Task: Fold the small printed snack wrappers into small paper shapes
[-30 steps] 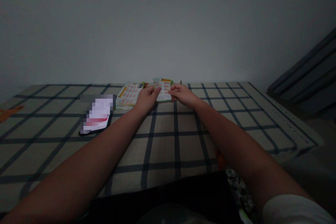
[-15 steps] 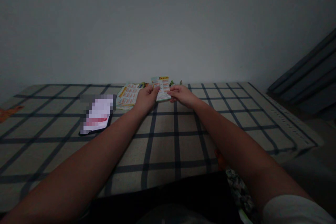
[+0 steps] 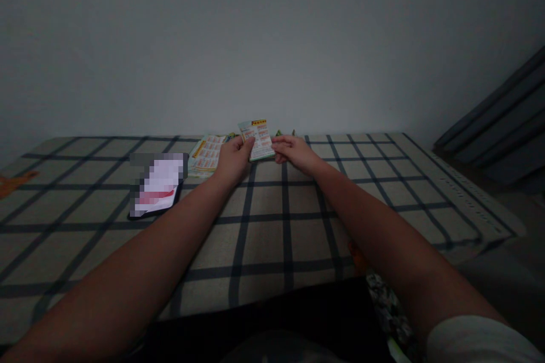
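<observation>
"Looking down through the head view, where are we finding the packet [image 3: 261, 146]?"

"We are seeing it over the far part of the checked cloth [image 3: 264, 244], between our two hands, near the wall [image 3: 272, 39]."

"What are our fingers doing?"

"Our left hand [image 3: 234, 160] is grasping the packet's left side, its thumb lying over the printed face. Our right hand [image 3: 297, 153] is holding thumb and fingertips close together at the right edge; we cannot tell whether they are pinching it or resting just beside it."

"So which hand is nearer?"

"Our left, being already on it. From the right fingertips, the packet is lying immediately leftward, its long axis running across them."

"And which way is it pointing?"

"Its yellow-banded end is pointing away from us, leaning somewhat left; the long axis is running from there back toward us, slightly rightward."

"What is lying nearby?"

"A second packet [image 3: 206, 154] is lying just left of our left hand, and a phone [image 3: 159, 181] nearer us."
</observation>
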The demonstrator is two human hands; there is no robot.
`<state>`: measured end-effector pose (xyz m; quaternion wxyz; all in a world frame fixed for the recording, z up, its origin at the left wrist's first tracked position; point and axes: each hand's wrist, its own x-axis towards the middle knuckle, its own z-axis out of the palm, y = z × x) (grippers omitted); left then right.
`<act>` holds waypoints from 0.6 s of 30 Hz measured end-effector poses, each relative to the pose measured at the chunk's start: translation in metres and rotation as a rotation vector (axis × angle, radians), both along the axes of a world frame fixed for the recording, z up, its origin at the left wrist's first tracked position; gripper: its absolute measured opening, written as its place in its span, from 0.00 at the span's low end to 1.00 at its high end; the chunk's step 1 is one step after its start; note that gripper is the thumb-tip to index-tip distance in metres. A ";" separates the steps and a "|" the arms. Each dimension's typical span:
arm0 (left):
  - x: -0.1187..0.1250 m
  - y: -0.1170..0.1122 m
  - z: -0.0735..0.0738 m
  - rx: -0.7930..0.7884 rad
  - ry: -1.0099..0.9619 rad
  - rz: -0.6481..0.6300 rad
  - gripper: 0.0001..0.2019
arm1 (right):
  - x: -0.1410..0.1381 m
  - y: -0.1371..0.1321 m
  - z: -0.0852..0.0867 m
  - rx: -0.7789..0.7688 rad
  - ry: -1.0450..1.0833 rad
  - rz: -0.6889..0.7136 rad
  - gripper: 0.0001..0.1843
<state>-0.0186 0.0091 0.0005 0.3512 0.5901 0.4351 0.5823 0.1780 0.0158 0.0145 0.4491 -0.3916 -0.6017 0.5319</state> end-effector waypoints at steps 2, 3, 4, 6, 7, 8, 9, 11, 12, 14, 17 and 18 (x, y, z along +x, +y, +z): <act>0.000 0.001 0.000 -0.030 -0.042 -0.007 0.20 | 0.002 0.002 0.000 0.041 0.052 -0.013 0.10; 0.000 0.002 0.000 -0.045 -0.057 -0.019 0.20 | 0.002 0.002 0.000 0.060 0.068 -0.008 0.12; 0.001 0.001 0.000 -0.059 -0.068 -0.035 0.20 | 0.003 0.003 -0.001 0.076 0.075 0.002 0.13; 0.002 0.000 0.001 -0.081 -0.090 -0.065 0.18 | 0.003 0.004 -0.002 0.095 0.060 0.017 0.14; 0.002 -0.001 0.002 -0.091 -0.101 -0.072 0.17 | 0.003 0.004 -0.002 0.096 0.042 0.023 0.14; 0.003 -0.002 0.002 -0.102 -0.112 -0.071 0.15 | 0.003 0.004 -0.003 0.096 0.023 0.027 0.13; 0.003 -0.002 0.003 -0.113 -0.121 -0.068 0.14 | 0.002 0.004 -0.003 0.098 0.004 0.029 0.13; 0.004 -0.004 0.004 -0.142 -0.138 -0.073 0.11 | 0.002 0.002 -0.002 0.102 -0.020 0.018 0.12; 0.005 -0.004 0.004 -0.162 -0.149 -0.093 0.10 | 0.002 0.001 -0.001 0.106 -0.024 0.009 0.11; 0.005 -0.006 0.005 -0.208 -0.178 -0.159 0.11 | 0.002 -0.001 0.001 0.100 -0.029 -0.015 0.09; 0.006 -0.008 0.007 -0.248 -0.227 -0.231 0.12 | 0.002 -0.002 0.002 0.079 -0.034 -0.026 0.06; 0.007 -0.008 0.007 -0.252 -0.242 -0.238 0.12 | 0.001 -0.002 0.002 0.080 -0.035 -0.021 0.05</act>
